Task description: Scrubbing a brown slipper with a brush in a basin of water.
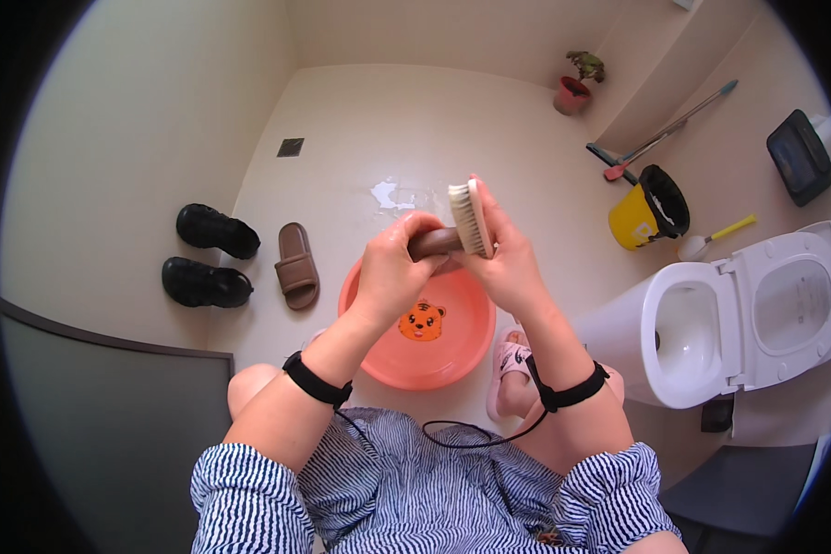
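My left hand [392, 263] is closed around a brown slipper [434, 244], mostly hidden by the fingers and seen nearly end-on. My right hand [510, 263] grips a scrub brush [468, 218] with pale bristles, held upright with its bristles facing left against the slipper's end. Both hands are above a round pink-orange basin [434, 367] with a cartoon tiger face on its bottom. On the floor left of the basin lies a matching brown slipper [296, 268].
Black clogs [214, 231] rest by the left wall, and a puddle [390, 194] lies beyond the basin. At the right are an open toilet [681, 346], a yellow bin [632, 217] and a toilet brush [716, 235]. A potted plant [572, 94] stands at the back.
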{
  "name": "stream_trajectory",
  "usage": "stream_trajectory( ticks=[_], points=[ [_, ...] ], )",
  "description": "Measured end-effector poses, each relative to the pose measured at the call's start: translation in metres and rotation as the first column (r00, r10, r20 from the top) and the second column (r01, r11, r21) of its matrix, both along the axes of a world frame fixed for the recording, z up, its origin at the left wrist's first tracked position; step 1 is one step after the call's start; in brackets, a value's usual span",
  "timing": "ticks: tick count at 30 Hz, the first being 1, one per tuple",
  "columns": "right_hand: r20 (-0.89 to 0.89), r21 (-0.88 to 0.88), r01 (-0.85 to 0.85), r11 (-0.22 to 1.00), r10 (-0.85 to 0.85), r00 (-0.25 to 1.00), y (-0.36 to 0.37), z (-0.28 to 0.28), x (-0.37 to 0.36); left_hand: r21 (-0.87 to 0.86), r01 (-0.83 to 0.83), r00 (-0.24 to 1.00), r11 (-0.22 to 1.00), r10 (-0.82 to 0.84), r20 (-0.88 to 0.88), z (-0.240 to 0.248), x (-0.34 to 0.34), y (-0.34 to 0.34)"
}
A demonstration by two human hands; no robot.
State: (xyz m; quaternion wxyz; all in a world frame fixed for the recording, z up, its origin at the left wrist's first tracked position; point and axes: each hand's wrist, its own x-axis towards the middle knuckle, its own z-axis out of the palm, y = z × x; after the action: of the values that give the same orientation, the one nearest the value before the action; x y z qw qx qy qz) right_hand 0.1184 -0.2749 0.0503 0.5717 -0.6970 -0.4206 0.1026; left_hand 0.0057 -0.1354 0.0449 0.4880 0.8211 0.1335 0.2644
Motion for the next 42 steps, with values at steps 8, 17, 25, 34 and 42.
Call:
stream_trajectory(
  ticks=[8, 17, 25, 34, 42],
  points=[
    [-0.474, 0.095, 0.207, 0.974, -0.139, 0.870, -0.018, 0.009, 0.035, -0.032, -0.144, 0.987, 0.989, 0.141, -0.071, -0.001, 0.002, 0.010],
    [-0.637, 0.398, 0.197, 0.896, 0.115, 0.762, -0.052, 0.024, 0.071, -0.772, -0.124, 0.923, 0.624, -0.212, -0.321, -0.010, -0.002, 0.047],
    [-0.601, 0.388, 0.242, 0.889, 0.045, 0.798, -0.049, 0.030, 0.074, -0.910, -0.065, 0.967, 0.409, -0.200, -0.158, -0.009, -0.008, 0.046],
    [-0.335, 0.018, 0.404, 0.915, -0.375, 0.865, -0.038, 0.013, 0.077, -0.884, -0.108, 0.994, 0.456, 0.046, -0.097, -0.002, -0.009, 0.036],
    [0.181, -0.131, 0.339, 0.932, -0.313, 0.932, -0.012, 0.000, 0.049, -0.674, -0.220, 0.951, 0.706, 0.309, 0.012, 0.001, -0.002, 0.031]
  ],
)
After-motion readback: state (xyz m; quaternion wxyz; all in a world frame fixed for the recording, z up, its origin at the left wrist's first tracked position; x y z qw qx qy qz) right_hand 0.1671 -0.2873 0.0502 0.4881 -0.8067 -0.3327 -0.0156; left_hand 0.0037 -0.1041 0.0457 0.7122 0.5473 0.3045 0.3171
